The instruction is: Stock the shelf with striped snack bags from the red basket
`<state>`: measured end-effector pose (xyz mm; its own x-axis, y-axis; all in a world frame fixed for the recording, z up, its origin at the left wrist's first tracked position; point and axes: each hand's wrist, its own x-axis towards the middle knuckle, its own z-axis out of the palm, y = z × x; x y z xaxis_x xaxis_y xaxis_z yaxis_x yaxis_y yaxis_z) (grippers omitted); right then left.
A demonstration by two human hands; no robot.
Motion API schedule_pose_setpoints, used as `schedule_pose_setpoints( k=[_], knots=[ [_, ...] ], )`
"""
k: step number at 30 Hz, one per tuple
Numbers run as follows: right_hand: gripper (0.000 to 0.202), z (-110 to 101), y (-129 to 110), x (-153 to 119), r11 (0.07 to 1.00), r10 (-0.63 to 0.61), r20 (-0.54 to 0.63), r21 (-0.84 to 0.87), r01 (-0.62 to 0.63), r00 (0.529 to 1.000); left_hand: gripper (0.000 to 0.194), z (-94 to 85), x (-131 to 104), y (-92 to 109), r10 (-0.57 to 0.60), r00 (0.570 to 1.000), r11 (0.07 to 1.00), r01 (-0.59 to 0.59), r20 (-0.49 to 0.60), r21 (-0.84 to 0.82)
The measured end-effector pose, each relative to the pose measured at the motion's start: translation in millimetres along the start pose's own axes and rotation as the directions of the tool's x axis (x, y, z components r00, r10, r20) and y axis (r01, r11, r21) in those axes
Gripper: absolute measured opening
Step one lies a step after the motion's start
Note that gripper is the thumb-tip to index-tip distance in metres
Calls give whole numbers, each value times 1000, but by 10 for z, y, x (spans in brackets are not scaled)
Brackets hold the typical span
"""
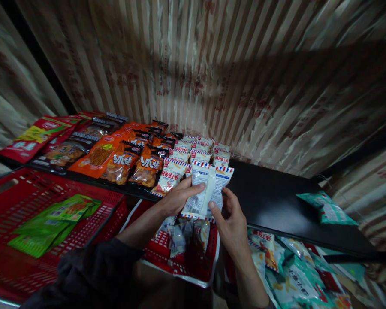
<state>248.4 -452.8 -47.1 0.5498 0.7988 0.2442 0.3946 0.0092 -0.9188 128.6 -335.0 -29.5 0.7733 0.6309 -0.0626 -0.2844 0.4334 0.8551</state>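
Note:
Both hands hold a white snack bag (197, 195) with red and blue striped ends, its printed back facing me. My left hand (176, 197) grips its left side, thumb across the front. On the right side, my right hand (231, 221) pinches the lower part with thumb and fingers. Behind the bag, rows of matching white snack bags (170, 177) lie on the black shelf (263, 189). Directly below my hands is a red basket (193, 274) with a white rim, holding several small packets (182, 238).
Orange snack bags (117, 165) and red bags (35, 137) line the shelf's left part. A red basket (116, 206) with green packets (56, 221) stands left. A teal bag (328, 208) lies on the shelf's right end; more teal bags (296, 279) are piled below. Striped sheeting (193, 68) hangs behind.

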Motion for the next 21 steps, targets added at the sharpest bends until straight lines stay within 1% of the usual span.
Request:
schedule_pose_setpoints(
  k=[3, 6, 8, 10, 11, 14, 16, 18, 21],
  knots=[
    [55, -13, 19, -2, 999, -24, 0, -37, 24, 1000, 54, 28, 10, -8, 15, 1000, 999, -14, -26, 30],
    [56, -27, 10, -11, 990, -74, -15, -124, 72, 997, 56, 65, 34, -6, 34, 998, 999, -33, -53, 5],
    [57, -25, -6, -22, 962, -154, -72, -236, 134, 985, 57, 85, 53, -4, 40, 996, 999, -42, -81, -28],
    [53, -8, -27, -37, 909, -277, -129, -355, 216, 952, 57, 100, 70, -3, 46, 991, 997, -54, -125, -55],
    [49, 6, -38, -46, 876, -343, -137, -404, 264, 929, 56, 106, 76, -3, 50, 988, 996, -61, -149, -64],
    [39, 56, -69, -73, 772, -501, -93, -498, 395, 861, 57, 133, 79, 2, 74, 976, 994, -89, -203, -65],
    [40, 83, -85, -89, 722, -552, -32, -519, 458, 833, 56, 162, 68, 15, 105, 967, 992, -117, -230, -37],
    [44, 98, -96, -101, 700, -565, 24, -516, 494, 825, 56, 194, 50, 35, 137, 955, 990, -138, -262, 14],
    [52, 105, -100, -116, 694, -545, 89, -510, 508, 834, 55, 234, 28, 59, 166, 939, 986, -148, -300, 81]
  ],
)
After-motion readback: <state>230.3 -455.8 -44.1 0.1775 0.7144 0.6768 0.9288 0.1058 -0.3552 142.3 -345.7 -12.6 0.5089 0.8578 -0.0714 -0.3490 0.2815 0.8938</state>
